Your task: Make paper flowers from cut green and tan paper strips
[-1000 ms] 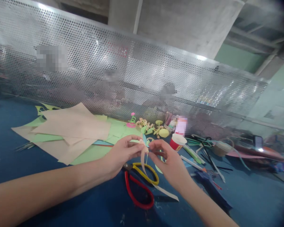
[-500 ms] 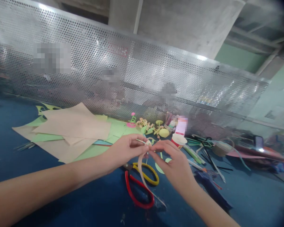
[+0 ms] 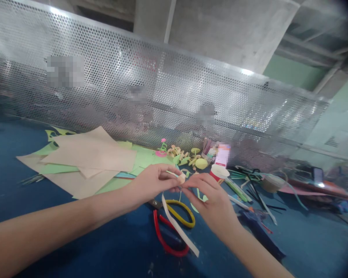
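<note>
Above the table, my left hand [image 3: 159,179] is closed, its thumb and fingers pinching a small cream rolled piece of paper [image 3: 181,177]. From the right, my right hand [image 3: 210,195] pinches at the lower edge of that same piece. A long cream paper strip [image 3: 179,227] runs down from just under my left fingers; whether it joins the piece is hidden. Below it lie scissors [image 3: 176,253] with one red and one yellow handle loop, their blades under my left hand. Light green paper discs [image 3: 195,207] show partly behind my right hand.
Cream and green paper sheets [image 3: 89,148] spread at the left. Small paper flowers [image 3: 176,152] and a red-white paper cup [image 3: 219,172] stand at the back. Pens [image 3: 237,190], dark sticks and a blue cloth-like item [image 3: 262,233] lie at the right. A perforated metal panel [image 3: 174,88] closes the back.
The strip's upper part has shifted left, from between my fingertips to under my left fingers, and its flat side now faces up. The cream piece has turned slightly. Both hands stay nearly in place.
</note>
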Demonstrator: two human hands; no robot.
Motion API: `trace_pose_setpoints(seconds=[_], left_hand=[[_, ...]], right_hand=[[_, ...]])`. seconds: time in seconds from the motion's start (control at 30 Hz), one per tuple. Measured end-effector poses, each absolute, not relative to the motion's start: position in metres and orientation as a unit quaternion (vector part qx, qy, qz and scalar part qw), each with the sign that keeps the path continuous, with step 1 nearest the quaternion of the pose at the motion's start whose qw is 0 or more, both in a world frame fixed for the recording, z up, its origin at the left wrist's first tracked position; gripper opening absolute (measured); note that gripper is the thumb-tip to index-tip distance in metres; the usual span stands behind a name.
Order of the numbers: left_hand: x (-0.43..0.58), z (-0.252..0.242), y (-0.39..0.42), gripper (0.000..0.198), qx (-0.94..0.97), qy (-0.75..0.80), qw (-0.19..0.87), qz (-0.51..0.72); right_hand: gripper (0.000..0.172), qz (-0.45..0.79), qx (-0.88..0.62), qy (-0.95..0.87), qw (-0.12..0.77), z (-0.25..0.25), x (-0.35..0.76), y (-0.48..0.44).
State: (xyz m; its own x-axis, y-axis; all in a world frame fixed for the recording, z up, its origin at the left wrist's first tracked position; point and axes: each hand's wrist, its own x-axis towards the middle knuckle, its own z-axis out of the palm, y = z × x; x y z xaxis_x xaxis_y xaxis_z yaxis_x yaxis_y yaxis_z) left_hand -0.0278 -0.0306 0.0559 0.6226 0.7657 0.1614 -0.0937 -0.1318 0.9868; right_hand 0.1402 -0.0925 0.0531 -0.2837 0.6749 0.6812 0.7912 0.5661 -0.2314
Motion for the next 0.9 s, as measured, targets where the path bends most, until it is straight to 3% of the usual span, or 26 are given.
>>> trace_pose_setpoints(seconds=[0.17, 0.3, 0.53, 0.9], left_hand=[[-0.029, 0.055, -0.030, 0.011, 0.728, 0.272, 0.533, 0.333], [-0.029, 0.054, -0.034, 0.014, 0.748, 0.282, 0.498, 0.338], [-0.026, 0.051, -0.037, 0.016, 0.736, 0.251, 0.526, 0.343], [-0.028, 0.054, -0.035, 0.018, 0.677, 0.235, 0.609, 0.339]], right_hand=[[0.010, -0.124, -0.436, -0.820, 0.351, 0.047, 0.139, -0.094], [0.008, -0.113, -0.454, -0.793, 0.391, 0.044, 0.134, -0.096], [0.008, -0.020, -0.521, -0.721, 0.456, 0.046, 0.127, -0.098], [0.009, 0.199, -0.501, -0.671, 0.508, 0.049, 0.130, -0.096]])
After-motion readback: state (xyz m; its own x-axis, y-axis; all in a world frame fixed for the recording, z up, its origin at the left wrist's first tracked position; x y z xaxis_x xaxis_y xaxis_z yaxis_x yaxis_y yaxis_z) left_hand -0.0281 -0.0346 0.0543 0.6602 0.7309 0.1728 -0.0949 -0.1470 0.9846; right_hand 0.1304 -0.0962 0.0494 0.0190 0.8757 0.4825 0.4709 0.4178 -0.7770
